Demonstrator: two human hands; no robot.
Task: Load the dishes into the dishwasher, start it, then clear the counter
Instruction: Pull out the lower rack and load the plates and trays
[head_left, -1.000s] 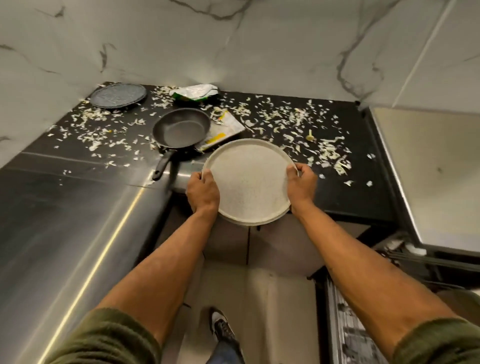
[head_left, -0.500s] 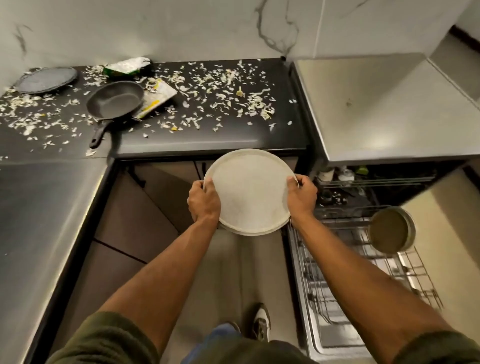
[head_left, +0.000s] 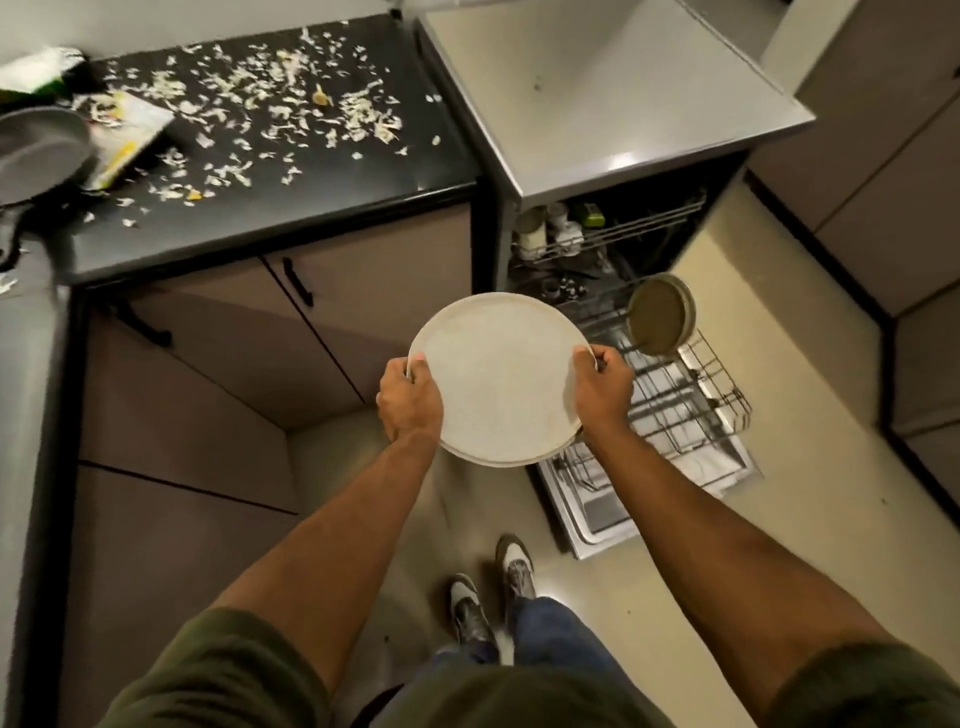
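**A:** Head view: what is cut off or unclear?

**B:** The dark grey round frying pan (head_left: 39, 150) is clipped by the left frame edge, and its handle is lost in blur. A crumpled green-and-white packet (head_left: 36, 73) is cut off at the top left. Items in the dishwasher's upper wire basket (head_left: 571, 234) are too dark to be identified. The near left part of the pulled-out lower wire rack (head_left: 685, 400) is hidden behind the plate and the right forearm.

**A:** Edges, free room?

**B:** The black stone counter (head_left: 311, 208) is strewn with pale shredded scraps (head_left: 291, 114), nearly up to its front edge. One round olive-brown dish (head_left: 662, 317) is stood on edge at the rack's far end. Bare tines are seen between it and the plate.

**A:** Hands?

**B:** The round off-white speckled plate (head_left: 501, 376) is held in the air, roughly level, clear of the counter and partly over the rack's left side. The left hand (head_left: 410, 397) is clamped on its left rim and the right hand (head_left: 602, 389) on its right rim, with fingers wrapped round the edge. Both arms are stretched forward.
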